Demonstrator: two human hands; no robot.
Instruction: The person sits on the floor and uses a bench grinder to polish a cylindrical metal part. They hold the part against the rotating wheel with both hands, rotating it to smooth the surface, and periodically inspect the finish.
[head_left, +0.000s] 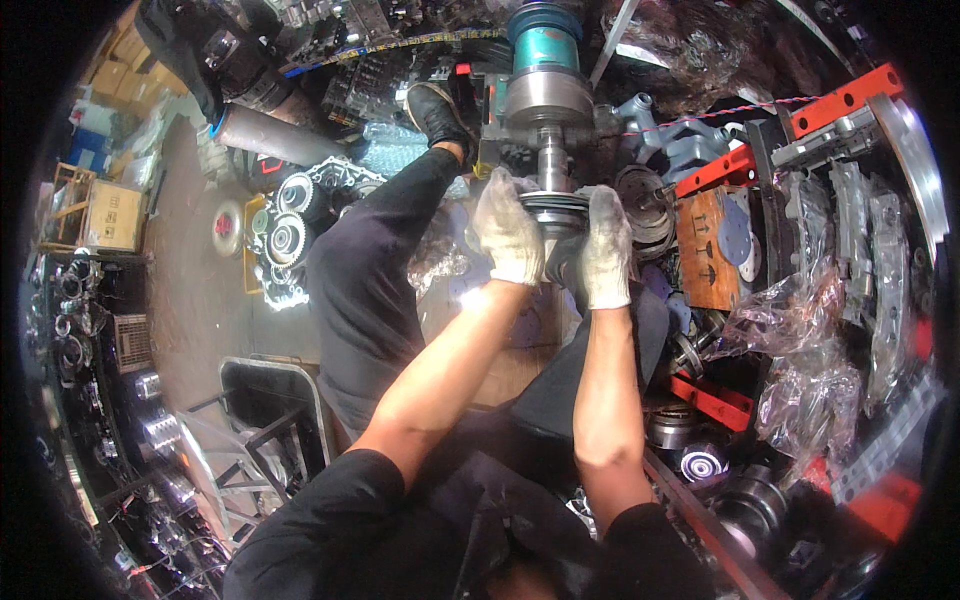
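Observation:
A stepped, round metal part with stacked discs (556, 204) sits at the upper centre, between my two gloved hands. My left hand (507, 229), in a whitish knit glove, grips its left rim. From the right side my right hand (609, 244), gloved alike, holds the same part. Directly above it, in line, is a bright metal shaft (551, 154) running up to a wide steel collar (549, 94) under a teal cylindrical machine housing (546, 46). Whether the disc part is joined to the shaft cannot be told. My fingertips are partly hidden behind its rim.
A gear housing with toothed gears (283, 238) lies left of my leg. A metal-framed stool or chair (326, 405) stands lower left. On the right are a wooden board (701, 255), red metal beams (716, 171), plastic-wrapped parts (810, 382) and grey pipe-like castings (679, 142).

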